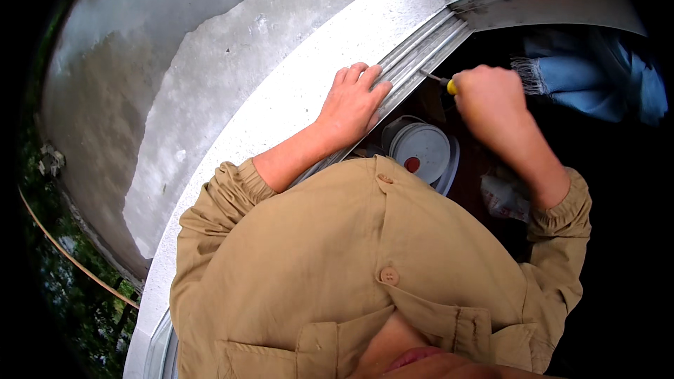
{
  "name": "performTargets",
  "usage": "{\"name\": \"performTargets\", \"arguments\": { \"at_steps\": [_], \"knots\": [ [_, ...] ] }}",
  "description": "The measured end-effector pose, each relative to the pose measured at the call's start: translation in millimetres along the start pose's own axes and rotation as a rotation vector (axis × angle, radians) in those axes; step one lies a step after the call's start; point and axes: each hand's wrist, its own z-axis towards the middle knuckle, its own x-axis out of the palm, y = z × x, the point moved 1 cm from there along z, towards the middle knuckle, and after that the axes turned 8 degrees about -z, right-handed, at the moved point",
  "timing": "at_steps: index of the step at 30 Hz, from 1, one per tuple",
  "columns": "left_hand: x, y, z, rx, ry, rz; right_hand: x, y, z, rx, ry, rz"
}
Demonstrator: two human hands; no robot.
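My right hand (pixel 493 107) is closed around the yellow handle of a screwdriver (pixel 451 87). The thin metal shaft points left, and its tip meets the inner side of a grey metal window track (pixel 437 43). Most of the handle is hidden inside my fist. Along the same track, a little nearer to me, my left hand (pixel 351 105) lies flat with its fingers stretched out. Its fingertips rest over the rails, and nothing is held in it. Beside the track runs a white speckled sill (pixel 382 17).
Below the track stands a lidded white bucket (pixel 430 146) with a red spot. A crumpled clear plastic bag (pixel 504 198) lies right of it. Fringed blue cloth (pixel 586 77) is at the far right. Outside is a patchy grey concrete surface (pixel 203 91), with a cable (pixel 77 263) at left.
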Motion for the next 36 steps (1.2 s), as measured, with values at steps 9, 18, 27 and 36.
{"name": "performTargets", "arguments": {
  "at_steps": [9, 18, 27, 36],
  "knots": [
    [0, 2, 1, -0.009, 0.003, -0.010, -15, 1, 26, -0.112, 0.144, -0.070],
    [0, 3, 4, -0.013, 0.025, -0.023, -2, -21, 41, -0.082, 0.055, -0.115],
    [1, 0, 5, -0.016, 0.005, -0.024, 17, -39, 23, 0.121, 0.017, 0.049],
    [2, -2, 5, -0.009, -0.006, -0.005, 18, -42, 10, 0.165, -0.076, 0.113]
  ]
}}
